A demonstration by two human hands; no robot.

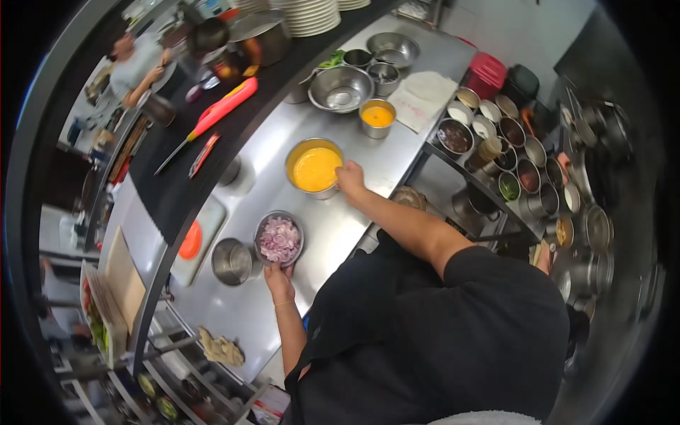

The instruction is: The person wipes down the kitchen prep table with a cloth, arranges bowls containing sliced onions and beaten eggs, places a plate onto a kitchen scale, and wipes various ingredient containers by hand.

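Left hand (281,282) holds the near side of a bowl (300,249) of chopped onion (278,239), bowl directly ahead of it; whether lifted off the counter (241,312), unclear. Right hand (350,178) grips the near rim of a pot (322,193) of yellow liquid (316,168), right of the bowl.

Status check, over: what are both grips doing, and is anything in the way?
Left grip holding bowl of chopped onion. Right grip on edge of pot of yellow liquid. Metal cup close beside bowl, possibly in the way.
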